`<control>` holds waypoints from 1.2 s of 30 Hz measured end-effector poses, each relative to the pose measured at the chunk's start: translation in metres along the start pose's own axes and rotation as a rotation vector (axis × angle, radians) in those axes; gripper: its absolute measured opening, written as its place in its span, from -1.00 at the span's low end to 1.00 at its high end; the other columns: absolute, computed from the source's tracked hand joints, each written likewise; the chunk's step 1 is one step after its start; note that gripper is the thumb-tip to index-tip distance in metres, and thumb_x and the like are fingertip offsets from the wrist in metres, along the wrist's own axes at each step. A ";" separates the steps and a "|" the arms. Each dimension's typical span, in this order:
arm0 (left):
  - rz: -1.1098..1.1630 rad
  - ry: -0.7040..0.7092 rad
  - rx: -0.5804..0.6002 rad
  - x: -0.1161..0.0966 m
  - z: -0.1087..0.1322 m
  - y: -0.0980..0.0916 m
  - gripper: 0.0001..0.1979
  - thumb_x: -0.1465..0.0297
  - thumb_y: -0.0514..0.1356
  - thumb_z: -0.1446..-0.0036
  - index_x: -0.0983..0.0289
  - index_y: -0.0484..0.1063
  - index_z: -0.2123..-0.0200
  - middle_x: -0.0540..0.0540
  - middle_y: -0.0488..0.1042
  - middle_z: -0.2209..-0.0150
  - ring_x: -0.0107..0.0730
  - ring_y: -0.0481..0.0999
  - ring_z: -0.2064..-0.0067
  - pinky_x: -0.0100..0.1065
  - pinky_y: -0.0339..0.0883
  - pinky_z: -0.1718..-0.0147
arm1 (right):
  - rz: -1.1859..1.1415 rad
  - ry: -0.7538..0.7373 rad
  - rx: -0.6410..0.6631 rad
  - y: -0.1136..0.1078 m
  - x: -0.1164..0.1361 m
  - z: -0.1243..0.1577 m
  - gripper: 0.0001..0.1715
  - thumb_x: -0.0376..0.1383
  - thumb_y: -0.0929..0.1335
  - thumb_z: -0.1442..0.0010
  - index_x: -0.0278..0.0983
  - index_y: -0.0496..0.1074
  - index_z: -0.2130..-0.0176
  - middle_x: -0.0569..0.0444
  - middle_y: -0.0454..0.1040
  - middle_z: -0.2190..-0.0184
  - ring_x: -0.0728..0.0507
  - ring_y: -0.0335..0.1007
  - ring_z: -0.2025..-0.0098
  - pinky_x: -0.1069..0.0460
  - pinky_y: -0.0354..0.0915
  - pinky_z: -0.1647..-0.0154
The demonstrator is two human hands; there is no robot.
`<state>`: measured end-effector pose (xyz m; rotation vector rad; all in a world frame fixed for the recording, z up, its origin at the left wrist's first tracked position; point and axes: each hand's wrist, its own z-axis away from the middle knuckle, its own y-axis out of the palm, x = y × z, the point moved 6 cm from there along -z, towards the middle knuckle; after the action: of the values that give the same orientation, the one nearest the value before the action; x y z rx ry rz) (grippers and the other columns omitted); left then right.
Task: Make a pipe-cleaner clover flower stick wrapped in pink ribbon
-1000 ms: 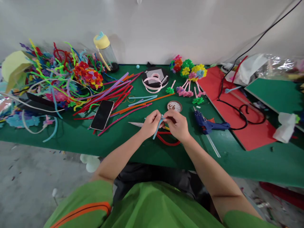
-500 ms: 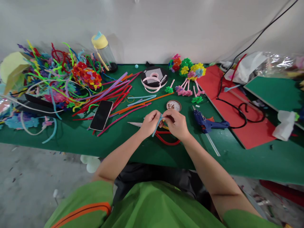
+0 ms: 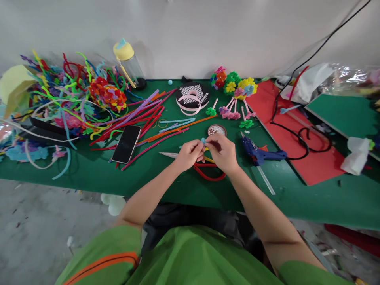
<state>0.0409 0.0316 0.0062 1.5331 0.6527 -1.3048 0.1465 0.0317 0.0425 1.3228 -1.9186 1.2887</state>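
A light blue pipe cleaner shows as a small curled bit between my fingertips; the rest of it is hidden. My left hand pinches it from the left. From the right, my right hand closes thumb and forefinger on it. Beneath both hands lie red-handled scissors, blades pointing left, partly covered. Just beyond my right hand is a small round dish of white beads. Light blue and orange pipe cleaners are spread further left.
A phone lies left, near a heap of colourful pipe cleaners and a bottle. Ribbon on a roll and pipe-cleaner flowers stand behind. On the right are a blue glue gun, its black cord, and a red board.
The straight blue tail that hung below my left hand no longer shows; a small curled bit is visible at my fingertips. My right hand has shifted slightly up and right.
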 end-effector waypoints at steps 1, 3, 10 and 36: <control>0.009 0.004 0.009 0.000 0.000 0.000 -0.65 0.14 0.08 -0.11 0.31 0.20 0.51 -0.17 0.04 0.68 -0.69 0.13 0.67 -0.43 0.33 0.54 | 0.000 -0.005 0.009 0.000 0.001 0.000 -0.93 -0.39 0.28 -0.10 -0.22 0.34 0.37 0.09 0.42 0.43 -0.04 0.33 0.41 0.04 0.30 0.40; 0.029 0.009 0.023 0.001 0.000 0.000 -0.65 0.16 0.08 -0.11 0.31 0.18 0.53 -0.18 0.02 0.68 -0.70 0.11 0.67 -0.43 0.32 0.55 | 0.003 -0.006 0.030 0.001 0.001 -0.001 -0.93 -0.39 0.28 -0.11 -0.23 0.34 0.37 0.09 0.41 0.44 -0.03 0.31 0.43 0.04 0.29 0.40; 0.008 0.013 0.042 0.004 -0.001 -0.003 -0.64 0.15 0.09 -0.10 0.30 0.16 0.54 -0.18 -0.01 0.67 -0.70 0.07 0.67 -0.42 0.33 0.56 | 0.020 -0.051 0.044 0.001 0.000 -0.003 -0.91 -0.38 0.28 -0.12 -0.23 0.37 0.39 0.10 0.43 0.45 -0.03 0.34 0.41 0.04 0.30 0.37; -0.070 0.023 -0.019 0.005 -0.005 -0.008 -0.66 0.15 0.06 -0.13 0.30 0.18 0.52 -0.19 -0.02 0.69 -0.69 0.07 0.68 -0.44 0.33 0.55 | -0.221 0.129 0.079 0.001 -0.017 -0.007 -0.85 -0.25 0.27 -0.15 -0.22 0.42 0.33 0.05 0.42 0.36 -0.02 0.32 0.43 0.01 0.29 0.41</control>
<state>0.0377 0.0382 -0.0010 1.5238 0.7369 -1.3309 0.1524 0.0457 0.0315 1.4102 -1.6008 1.3141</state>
